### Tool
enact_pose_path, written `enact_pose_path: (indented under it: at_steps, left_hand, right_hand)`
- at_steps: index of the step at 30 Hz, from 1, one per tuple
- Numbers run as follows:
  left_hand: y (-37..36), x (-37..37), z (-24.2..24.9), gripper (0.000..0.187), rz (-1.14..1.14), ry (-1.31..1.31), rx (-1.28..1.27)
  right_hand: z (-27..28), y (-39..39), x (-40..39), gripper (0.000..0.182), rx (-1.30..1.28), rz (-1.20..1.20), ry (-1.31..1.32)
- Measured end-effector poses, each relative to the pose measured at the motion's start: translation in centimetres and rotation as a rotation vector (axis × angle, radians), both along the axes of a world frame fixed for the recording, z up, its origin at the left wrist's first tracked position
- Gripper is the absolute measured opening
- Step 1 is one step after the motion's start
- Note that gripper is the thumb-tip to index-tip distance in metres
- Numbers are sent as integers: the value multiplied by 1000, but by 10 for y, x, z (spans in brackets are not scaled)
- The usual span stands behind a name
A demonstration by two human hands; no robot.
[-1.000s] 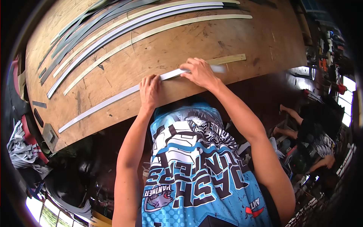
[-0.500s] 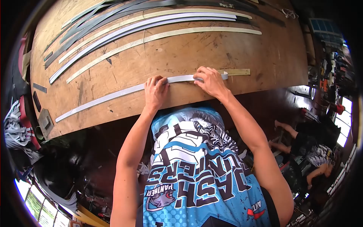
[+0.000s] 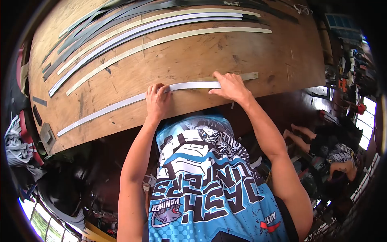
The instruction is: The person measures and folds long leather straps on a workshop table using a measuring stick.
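A long, narrow white strip point(image 3: 105, 110) runs along the near side of the wooden table, its right part lifted into a slight bow. My left hand point(image 3: 157, 101) closes on it near the middle, fingers curled over the top. At the strip's right end is my right hand point(image 3: 234, 87), thumb and index finger apart on either side of it; the other fingers are partly hidden. A small light sliver point(image 3: 232, 105) shows just below the right wrist, past the table edge. Behind the right hand, a flat yellowish strip point(image 3: 250, 76) lies on the wood.
Across the back of the wooden table point(image 3: 193, 50) lie several dark strips point(image 3: 90, 46), white strips point(image 3: 133, 38) and cream strips point(image 3: 169, 38). A small metal block point(image 3: 47, 134) sits at the left corner. To the right, beyond the table, another person point(image 3: 340, 155) is low down.
My right thumb and index finger have spread apart. The curled strip end that stuck out past my right hand no longer shows there. A light sliver has appeared below that wrist.
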State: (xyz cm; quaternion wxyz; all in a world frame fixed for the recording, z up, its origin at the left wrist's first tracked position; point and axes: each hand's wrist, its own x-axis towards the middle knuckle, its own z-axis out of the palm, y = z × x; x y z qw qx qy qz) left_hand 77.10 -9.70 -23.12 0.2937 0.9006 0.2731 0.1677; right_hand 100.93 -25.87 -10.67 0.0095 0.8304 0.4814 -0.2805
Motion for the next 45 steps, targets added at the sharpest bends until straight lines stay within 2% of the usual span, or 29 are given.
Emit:
enact_pose_path:
  at_steps: [5,11,14,16,17,19,22,26,28,32,35,38,40,44,45]
  left_hand:
    - [1,0,2,26,-13,13,7]
    - [-3,3,6,26,22,62,26]
    - [-4,4,7,26,34,68,28]
    - [-4,4,7,26,34,76,12]
    - [-4,4,5,26,38,75,14]
    - [-4,4,1,29,35,61,22]
    - [-5,5,1,32,19,99,15]
    - [-5,5,-1,32,16,98,9]
    - [-5,4,0,32,15,97,1]
    - [-5,5,2,32,27,82,32]
    - [-5,5,-2,33,25,71,19]
    - [-6,5,-1,33,26,77,5]
    - [-6,5,-1,33,22,77,-14]
    - [-6,5,2,32,14,67,-40]
    - [-6,5,2,32,13,66,-41]
  right_hand:
    - [-5,-14,11,46,-92,-74,73]
    - [-3,-16,16,40,-102,-99,173]
    - [-17,-25,25,39,-62,-93,147]
    - [-24,-27,27,34,159,36,168]
    - [-20,-25,25,34,161,40,168]
    - [-7,-22,18,27,216,-161,426]
    - [-5,-20,18,23,180,-273,515]
    - [3,-11,18,21,156,-101,408]
    - [8,-2,12,22,11,13,325]
    - [3,4,6,26,37,-10,345]
    - [-5,8,5,35,30,64,314]
    - [-3,12,-7,33,82,-50,324]
    - [2,19,-17,35,44,-64,224]
    - [0,25,-21,37,-90,-13,218]
    - [-17,18,-20,34,36,33,138]
